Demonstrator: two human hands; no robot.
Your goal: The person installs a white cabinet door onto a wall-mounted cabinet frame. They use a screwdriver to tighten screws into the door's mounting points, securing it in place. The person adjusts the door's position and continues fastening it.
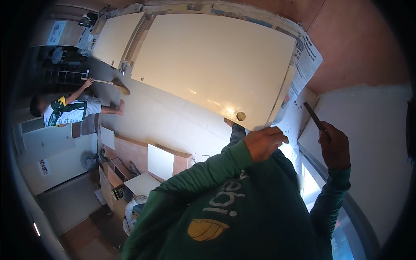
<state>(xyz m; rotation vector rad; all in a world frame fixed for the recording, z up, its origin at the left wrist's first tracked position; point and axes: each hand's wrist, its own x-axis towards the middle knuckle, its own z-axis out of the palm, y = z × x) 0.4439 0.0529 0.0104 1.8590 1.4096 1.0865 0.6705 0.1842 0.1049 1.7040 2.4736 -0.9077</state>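
In front of me lies a large cream door panel (212,56) with a dark round hole near its near right corner. My left hand (265,144) is at that corner, its fingers curled together; whether anything is inside them is hidden. Off to the right, my right hand (335,146) is raised away from the panel. It is closed round the lower end of a dark, narrow, flat tool (313,113) that looks like a file, tilted up and to the left.
Newspaper (307,60) sticks out past the panel's right end. A second cream panel (117,39) lies farther left. On the left, another person (65,110) holds a broom (120,86) over the floor. White and wooden boards (160,161) stand at the lower left, by a partly visible person.
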